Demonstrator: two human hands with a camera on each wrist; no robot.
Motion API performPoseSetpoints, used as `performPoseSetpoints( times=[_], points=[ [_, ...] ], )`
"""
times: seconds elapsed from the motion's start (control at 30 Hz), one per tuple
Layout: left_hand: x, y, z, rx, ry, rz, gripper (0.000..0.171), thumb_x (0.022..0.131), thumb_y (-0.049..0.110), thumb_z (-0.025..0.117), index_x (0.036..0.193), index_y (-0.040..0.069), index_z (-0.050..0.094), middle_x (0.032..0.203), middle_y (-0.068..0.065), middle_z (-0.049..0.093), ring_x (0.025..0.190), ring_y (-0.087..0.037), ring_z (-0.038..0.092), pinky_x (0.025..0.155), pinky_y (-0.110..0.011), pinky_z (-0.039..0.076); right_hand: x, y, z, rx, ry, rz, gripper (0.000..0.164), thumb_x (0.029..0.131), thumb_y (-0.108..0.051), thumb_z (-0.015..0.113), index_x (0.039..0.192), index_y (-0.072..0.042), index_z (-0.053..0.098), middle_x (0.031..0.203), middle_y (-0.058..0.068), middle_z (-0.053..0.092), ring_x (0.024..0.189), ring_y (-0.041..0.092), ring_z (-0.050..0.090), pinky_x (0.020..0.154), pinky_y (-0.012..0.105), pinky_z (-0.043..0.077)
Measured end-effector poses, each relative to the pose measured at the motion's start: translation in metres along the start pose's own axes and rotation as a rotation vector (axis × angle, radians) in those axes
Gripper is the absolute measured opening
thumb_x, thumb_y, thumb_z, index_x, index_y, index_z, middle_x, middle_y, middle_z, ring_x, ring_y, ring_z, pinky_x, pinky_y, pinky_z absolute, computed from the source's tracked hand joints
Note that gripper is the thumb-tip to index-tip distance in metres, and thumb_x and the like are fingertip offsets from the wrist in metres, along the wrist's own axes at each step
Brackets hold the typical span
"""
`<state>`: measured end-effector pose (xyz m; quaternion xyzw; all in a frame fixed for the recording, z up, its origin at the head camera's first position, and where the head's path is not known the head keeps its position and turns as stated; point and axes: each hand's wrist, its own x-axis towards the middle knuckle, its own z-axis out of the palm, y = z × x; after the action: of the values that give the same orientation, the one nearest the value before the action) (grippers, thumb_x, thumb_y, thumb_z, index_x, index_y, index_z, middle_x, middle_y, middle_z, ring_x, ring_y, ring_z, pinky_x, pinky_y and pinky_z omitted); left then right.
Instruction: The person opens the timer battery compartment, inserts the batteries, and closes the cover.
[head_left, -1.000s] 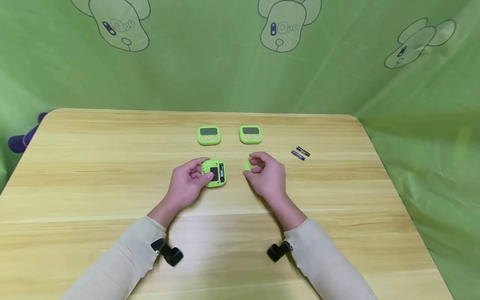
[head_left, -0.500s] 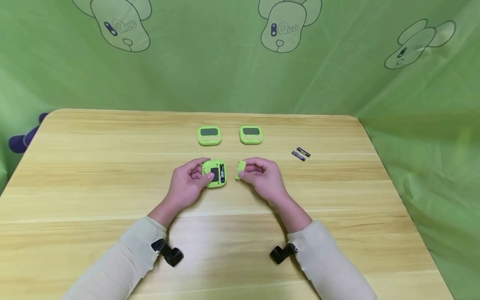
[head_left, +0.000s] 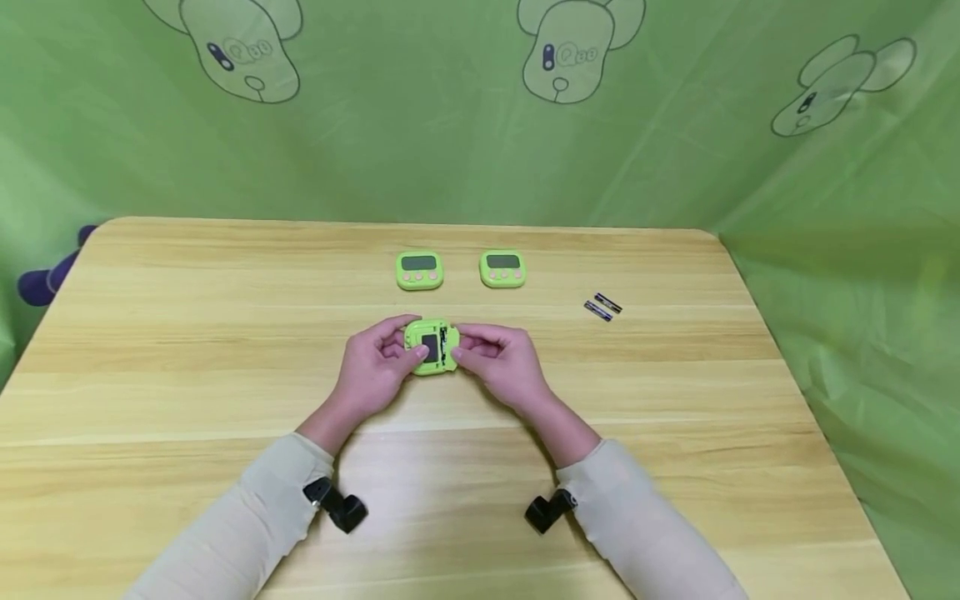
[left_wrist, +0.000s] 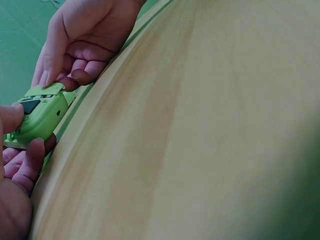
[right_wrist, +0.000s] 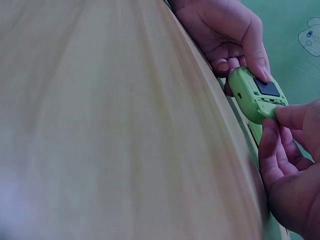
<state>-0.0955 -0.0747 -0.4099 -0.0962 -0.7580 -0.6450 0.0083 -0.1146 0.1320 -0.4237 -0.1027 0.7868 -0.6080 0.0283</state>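
- Head view: the left hand (head_left: 372,360) grips the left side of a green timer (head_left: 430,343), its thumb on the dark square of the back and its other fingers bent at the edge and below.
- The right hand (head_left: 504,362) pinches a small green cover (head_left: 453,335) at the timer's right side, thumb and fingers closed to little more than the cover's thickness.
- Between the two thumbs, the timer lies back side up, and a strip of the battery (head_left: 443,343) shows in its slot along the cover's left edge.
- Left wrist view: the right thumb presses on the cover, which sits tilted over the timer's end, with a gap along its inner edge; the other fingers curl beneath.
- Right wrist view: the timer leans between both sets of fingertips; whether it touches the table (head_left: 480,508) I cannot tell.
- Beyond the left fingertips sits another timer, the left timer (head_left: 419,271), and beyond the right fingertips the right timer (head_left: 502,269), both screen up with three pink buttons.
- Well to the right of the right fingers, two loose batteries (head_left: 598,311) lie slanted side by side.
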Motion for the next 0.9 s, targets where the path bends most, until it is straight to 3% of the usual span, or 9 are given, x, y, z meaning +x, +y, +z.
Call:
performPoseSetpoints(
  times=[0.17,0.27,0.43,0.57,0.67,0.8,0.9],
  points=[
    [0.001,0.0,0.0,0.006,-0.005,-0.019,0.04,0.088,-0.008,0.07,0.126,-0.012,0.06,0.08,-0.017,0.064,0.062,-0.012,0.055,0.053,-0.018,0.047,0.003,0.002,0.002,0.029,0.013,-0.033,0.028,0.081,0.008,0.078,0.108,0.004,0.074,0.086,0.015,0.069,0.075,0.022,0.065,0.067,0.024,0.057],
    [0.004,-0.011,0.001,0.009,-0.004,-0.038,0.041,0.088,-0.008,0.07,0.128,-0.011,0.061,0.081,-0.017,0.064,0.061,-0.013,0.055,0.052,-0.018,0.046,0.004,0.002,0.002,0.029,0.007,-0.012,0.029,0.081,0.006,0.079,0.109,0.003,0.073,0.087,0.015,0.069,0.074,0.023,0.066,0.067,0.026,0.058],
    [0.007,-0.032,0.001,-0.021,-0.009,-0.04,0.043,0.087,-0.006,0.072,0.129,-0.005,0.063,0.083,-0.015,0.066,0.061,-0.015,0.056,0.05,-0.019,0.047,0.009,0.001,-0.001,0.058,-0.061,0.134,0.034,0.081,0.003,0.081,0.114,0.0,0.072,0.095,0.012,0.071,0.079,0.023,0.07,0.07,0.033,0.06],
    [0.008,-0.035,0.0,-0.038,-0.016,-0.031,0.041,0.087,-0.005,0.073,0.128,-0.002,0.065,0.082,-0.013,0.066,0.061,-0.017,0.057,0.051,-0.021,0.049,0.016,0.0,-0.003,0.102,-0.128,0.264,0.032,0.08,0.002,0.082,0.11,0.001,0.073,0.094,0.014,0.072,0.08,0.024,0.071,0.066,0.035,0.06],
    [0.007,-0.034,0.0,-0.032,-0.017,-0.024,0.041,0.087,-0.005,0.073,0.127,-0.001,0.066,0.08,-0.011,0.067,0.06,-0.017,0.058,0.05,-0.022,0.05,0.018,0.0,-0.002,0.087,-0.138,0.295,0.028,0.078,0.0,0.085,0.103,0.001,0.075,0.09,0.014,0.073,0.079,0.025,0.071,0.064,0.033,0.06],
    [0.007,-0.034,0.0,-0.029,-0.011,-0.018,0.04,0.088,-0.004,0.073,0.127,-0.001,0.066,0.079,-0.01,0.066,0.059,-0.018,0.058,0.05,-0.024,0.051,0.017,0.002,0.003,0.055,-0.084,0.24,0.027,0.077,-0.001,0.086,0.102,0.0,0.075,0.089,0.011,0.073,0.078,0.024,0.07,0.067,0.032,0.06],
    [0.007,-0.035,-0.001,-0.063,0.006,-0.039,0.041,0.09,-0.002,0.071,0.131,-0.001,0.063,0.08,-0.011,0.065,0.058,-0.02,0.059,0.051,-0.028,0.055,0.014,0.005,0.01,0.043,-0.021,0.123,0.03,0.081,-0.003,0.083,0.109,-0.001,0.073,0.094,0.01,0.072,0.079,0.023,0.07,0.071,0.031,0.059]
  ],
)
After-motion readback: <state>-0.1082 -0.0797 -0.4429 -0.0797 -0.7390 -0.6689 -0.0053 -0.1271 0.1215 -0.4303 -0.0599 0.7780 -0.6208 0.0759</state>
